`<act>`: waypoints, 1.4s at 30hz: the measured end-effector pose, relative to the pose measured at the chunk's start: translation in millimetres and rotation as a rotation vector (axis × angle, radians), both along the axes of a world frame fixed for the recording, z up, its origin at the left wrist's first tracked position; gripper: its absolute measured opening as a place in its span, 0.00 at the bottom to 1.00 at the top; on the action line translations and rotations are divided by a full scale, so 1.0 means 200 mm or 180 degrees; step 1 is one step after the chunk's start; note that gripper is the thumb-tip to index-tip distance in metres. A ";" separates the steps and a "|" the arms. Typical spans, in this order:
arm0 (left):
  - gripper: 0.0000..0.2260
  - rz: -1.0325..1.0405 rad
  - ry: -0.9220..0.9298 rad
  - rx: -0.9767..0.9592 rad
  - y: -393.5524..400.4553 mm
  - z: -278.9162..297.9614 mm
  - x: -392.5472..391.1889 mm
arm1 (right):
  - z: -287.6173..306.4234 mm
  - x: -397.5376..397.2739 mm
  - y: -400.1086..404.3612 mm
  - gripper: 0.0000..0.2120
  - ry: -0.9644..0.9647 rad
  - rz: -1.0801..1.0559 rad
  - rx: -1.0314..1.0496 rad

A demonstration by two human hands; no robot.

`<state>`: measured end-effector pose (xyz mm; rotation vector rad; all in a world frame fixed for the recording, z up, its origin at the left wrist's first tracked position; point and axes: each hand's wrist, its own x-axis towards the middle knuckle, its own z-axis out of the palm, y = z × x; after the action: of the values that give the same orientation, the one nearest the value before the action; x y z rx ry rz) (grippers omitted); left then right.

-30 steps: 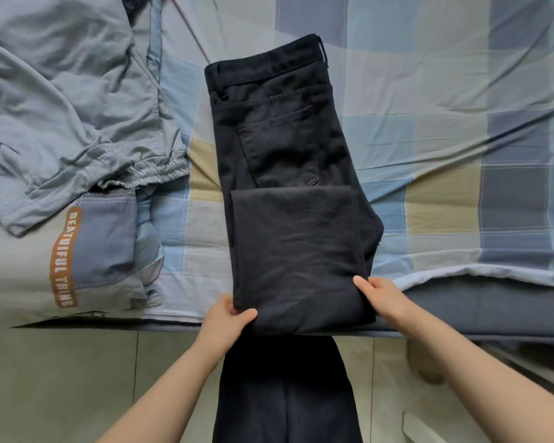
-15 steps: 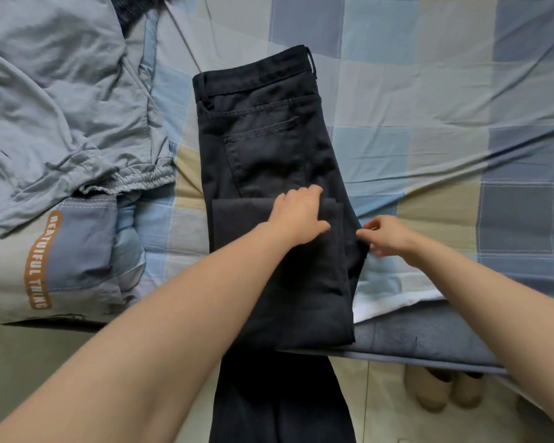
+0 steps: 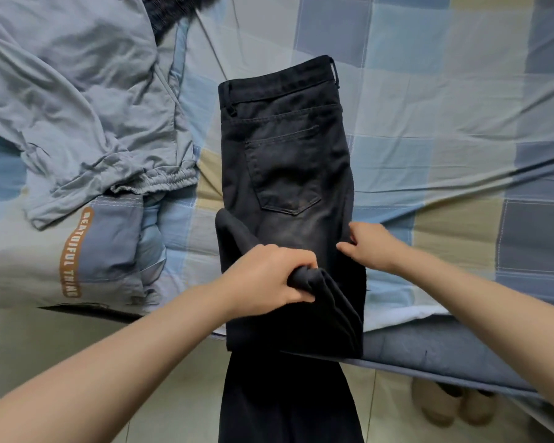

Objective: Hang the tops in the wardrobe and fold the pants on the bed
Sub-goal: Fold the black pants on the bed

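Black jeans (image 3: 288,161) in the centre of the frame, laid lengthwise on the bed (image 3: 445,129), waistband toward the top, back pocket facing up. Lower legs spilling over the bed's near edge and hanging down to the bottom centre of the frame. Left hand (image 3: 269,282) just below centre, fingers curled tight round a bunched fold of the dark leg fabric, lifting it off the layer beneath. Right hand (image 3: 370,247) just right of centre, fingers bent against the right edge of the jeans, touching the cloth there; can't tell whether pinching or only pressing.

Checked sheet in blue, grey and tan squares across the whole upper frame, creased on the right. Grey-blue garment (image 3: 77,100) crumpled at upper left, elastic hem near the jeans but apart from them. Below it, a grey top (image 3: 87,251) at the left edge with an orange strip of lettering. Something dark and fuzzy (image 3: 173,8) at the top edge, too little showing to name. Pale slippers (image 3: 454,407) on the floor (image 3: 45,340) at lower right, partly under the bed.
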<state>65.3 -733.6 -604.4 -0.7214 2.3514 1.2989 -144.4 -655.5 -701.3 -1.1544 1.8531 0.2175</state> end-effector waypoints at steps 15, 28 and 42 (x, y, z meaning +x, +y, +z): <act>0.15 0.1236 -0.0246 -0.0216 -0.21 -0.54 -0.44 | -0.10 -0.06 -0.11 0.41 -0.2832 -0.2646 0.1385; 0.17 0.1203 -0.0807 -0.0398 -0.53 -0.64 0.08 | -0.24 0.00 0.02 0.19 -0.1314 -0.2637 -0.0127; 0.30 -0.2675 0.0825 -0.2542 -0.36 -0.71 0.49 | -0.20 -0.17 0.03 0.26 0.0505 0.3610 -0.2517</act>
<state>163.7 -805.6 -746.7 0.3092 2.8576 0.0814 -178.1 -650.4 -740.6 -2.7291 1.1905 0.1993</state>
